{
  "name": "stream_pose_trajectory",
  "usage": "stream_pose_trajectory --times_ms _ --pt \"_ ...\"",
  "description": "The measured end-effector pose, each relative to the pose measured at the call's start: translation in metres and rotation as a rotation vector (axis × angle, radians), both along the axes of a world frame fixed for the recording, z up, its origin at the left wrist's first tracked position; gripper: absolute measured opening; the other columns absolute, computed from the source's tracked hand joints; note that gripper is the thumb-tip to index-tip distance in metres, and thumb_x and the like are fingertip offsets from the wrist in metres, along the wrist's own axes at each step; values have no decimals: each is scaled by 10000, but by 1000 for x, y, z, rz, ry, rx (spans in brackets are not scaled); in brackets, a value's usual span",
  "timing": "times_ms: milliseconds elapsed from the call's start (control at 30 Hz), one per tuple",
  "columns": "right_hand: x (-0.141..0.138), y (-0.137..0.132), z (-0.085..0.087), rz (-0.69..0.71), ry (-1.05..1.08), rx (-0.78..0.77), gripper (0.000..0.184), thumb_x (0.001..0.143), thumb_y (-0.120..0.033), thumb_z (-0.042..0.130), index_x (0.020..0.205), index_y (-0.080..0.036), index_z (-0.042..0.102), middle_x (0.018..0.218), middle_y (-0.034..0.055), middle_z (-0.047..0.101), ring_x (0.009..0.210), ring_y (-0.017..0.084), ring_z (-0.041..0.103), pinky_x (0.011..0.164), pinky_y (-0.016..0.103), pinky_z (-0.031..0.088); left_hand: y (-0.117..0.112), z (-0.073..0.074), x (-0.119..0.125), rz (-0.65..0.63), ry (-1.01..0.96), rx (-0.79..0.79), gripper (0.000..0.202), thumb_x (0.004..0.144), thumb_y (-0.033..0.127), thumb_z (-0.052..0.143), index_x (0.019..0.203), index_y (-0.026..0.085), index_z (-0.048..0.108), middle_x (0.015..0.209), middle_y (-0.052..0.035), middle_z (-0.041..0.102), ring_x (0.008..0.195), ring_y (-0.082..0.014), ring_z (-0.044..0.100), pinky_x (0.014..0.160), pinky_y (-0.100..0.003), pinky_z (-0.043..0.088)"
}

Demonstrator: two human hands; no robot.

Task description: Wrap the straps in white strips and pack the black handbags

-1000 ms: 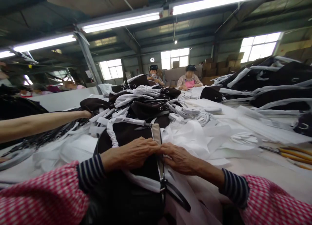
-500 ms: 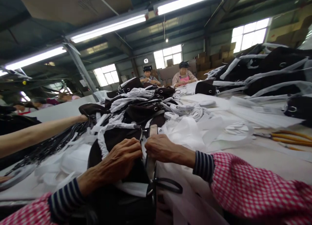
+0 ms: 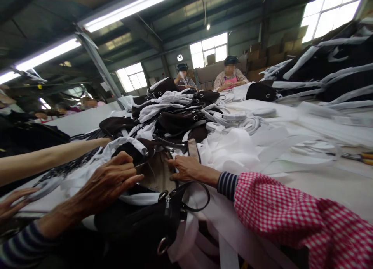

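A dark brown handbag (image 3: 140,218) lies in front of me. Its mouth is spread apart and the beige lining (image 3: 157,168) shows. My left hand (image 3: 107,179) is curled over the left edge of the mouth, with its fingertips partly hidden. At the opposite edge, my right hand (image 3: 186,168) grips the rim between thumb and fingers. A thin black strap loop (image 3: 201,187) with metal rings hangs from the bag's near end. White wrapping (image 3: 140,199) covers part of its strap.
Beyond the bag is a heap of dark bags (image 3: 177,121) with white-wrapped straps. White sheet material (image 3: 239,148) spreads to the right, near orange-handled scissors (image 3: 364,158). Another person's bare arm (image 3: 52,156) reaches in from the left. Two people sit across the table.
The bag's mouth has gone from closed to spread, exposing the lining. My left hand has moved left, away from my right hand. The camera view has shifted.
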State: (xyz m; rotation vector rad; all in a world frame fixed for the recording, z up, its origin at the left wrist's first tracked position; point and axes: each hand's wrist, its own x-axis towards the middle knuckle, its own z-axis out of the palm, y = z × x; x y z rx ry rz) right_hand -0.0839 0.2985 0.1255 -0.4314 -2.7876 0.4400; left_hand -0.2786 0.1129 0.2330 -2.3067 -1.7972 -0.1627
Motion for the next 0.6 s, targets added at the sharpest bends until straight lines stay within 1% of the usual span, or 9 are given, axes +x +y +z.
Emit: stream_pose_trajectory --times_ms 67,100,133,200,267,333,400,500,600 --pt "0 -3 3 -23 -21 20 369 892 -443 710 1175 -215 645 1079 72 676 922 227 666 692 282 416 -2 -18 -8 81 -44 1 448 1062 408 405 690 212 559 728 -23 607 924 -221 560 818 -339 464" --pt "0 -5 5 -26 -23 34 361 897 -442 705 1170 -213 648 1080 74 683 931 229 671 692 282 415 -2 -27 -10 102 -52 -2 446 1071 404 394 714 205 575 739 -23 614 919 -218 556 823 -343 459" --pt "1 -6 6 -27 -26 46 352 898 -440 704 1161 -210 653 1075 76 692 940 232 676 692 282 415 -1 -33 -11 115 -60 -3 428 1076 394 391 764 201 613 781 -24 640 926 -215 558 842 -348 458" --pt "1 -8 12 -21 -51 67 313 897 -420 706 1120 -203 673 1048 79 712 954 239 685 693 284 419 1 -41 -10 106 -88 -29 376 1085 348 374 954 207 697 939 -25 711 965 -205 581 895 -354 463" --pt "-1 -10 19 -28 -104 100 225 900 -363 692 1044 -190 698 1019 89 730 956 249 695 697 290 432 2 -45 -9 108 -129 -35 353 1084 320 377 1155 225 709 1095 -28 739 1018 -197 614 936 -348 477" --pt "-8 -11 25 -46 -122 161 164 920 -308 647 987 -171 707 1019 111 737 963 258 704 719 300 456 3 -47 -9 145 -167 -16 360 1073 325 401 1258 223 692 1165 -42 742 1074 -205 636 953 -344 498" --pt "-20 -12 29 -72 -65 231 182 950 -281 589 1022 -153 696 1069 138 727 973 259 705 753 312 485 5 -49 -8 190 -191 0 366 1059 344 431 1280 213 691 1173 -58 745 1101 -223 644 965 -359 516" --pt "-42 -11 29 -119 1 269 217 981 -216 503 1086 -121 668 1094 175 709 958 261 707 758 327 517 9 -49 -6 191 -201 -1 357 1031 321 469 1288 209 690 1177 -68 740 1110 -239 642 1009 -399 521" --pt "-58 -9 26 -138 -34 267 213 960 -156 486 1048 -108 674 1047 174 719 955 270 714 753 332 535 9 -46 -6 158 -146 39 389 972 227 490 1307 216 686 1071 -74 735 1018 -232 657 946 -386 557"
